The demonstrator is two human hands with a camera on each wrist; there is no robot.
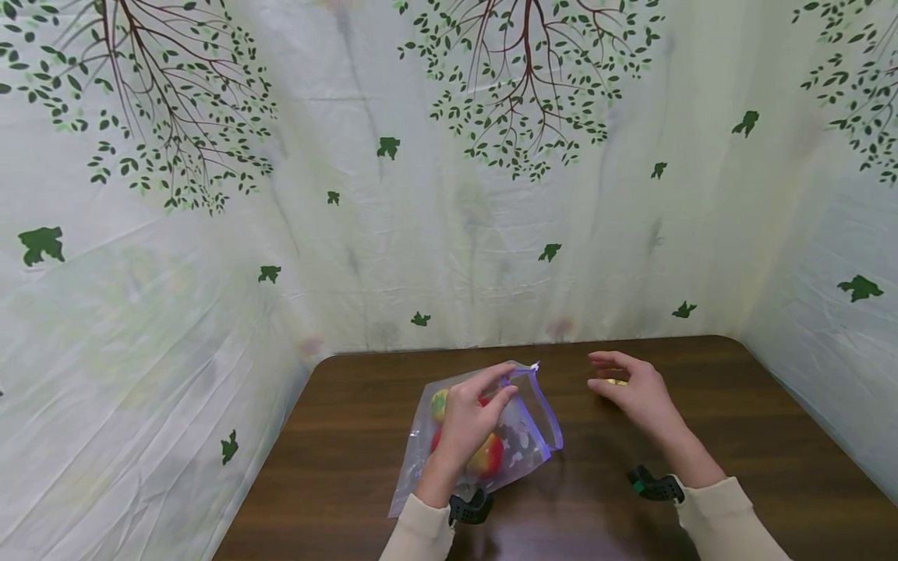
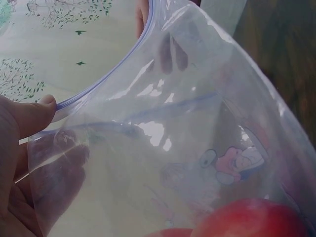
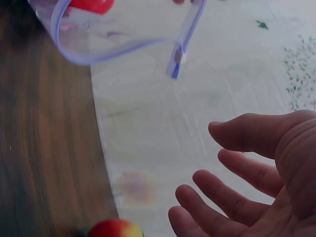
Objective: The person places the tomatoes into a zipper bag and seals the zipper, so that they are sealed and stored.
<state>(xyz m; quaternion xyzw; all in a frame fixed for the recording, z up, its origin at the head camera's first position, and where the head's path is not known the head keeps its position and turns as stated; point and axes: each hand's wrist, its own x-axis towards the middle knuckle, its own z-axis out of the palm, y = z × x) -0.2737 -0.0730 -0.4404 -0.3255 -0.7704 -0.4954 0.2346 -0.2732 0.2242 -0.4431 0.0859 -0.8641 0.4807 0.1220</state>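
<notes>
Here, the left hand (image 1: 466, 417) pinches the rim (image 3: 81, 58) of the bag (image 1: 419, 460) between thumb and fingers; the right hand (image 1: 634, 389), thumb and fingers parted, has hold of nothing. The bag lies beneath the left hand, its mouth gaping rightward, with several fruits (image 1: 487, 458) inside. A loose fruit (image 3: 116, 229) sits on the table (image 1: 337, 436) near the right hand, though the head view mostly hides it and contact cannot be judged. Probable faults: a slackened pinch could let the soft mouth collapse; a careless touch could set the round, loose fruit rolling.
</notes>
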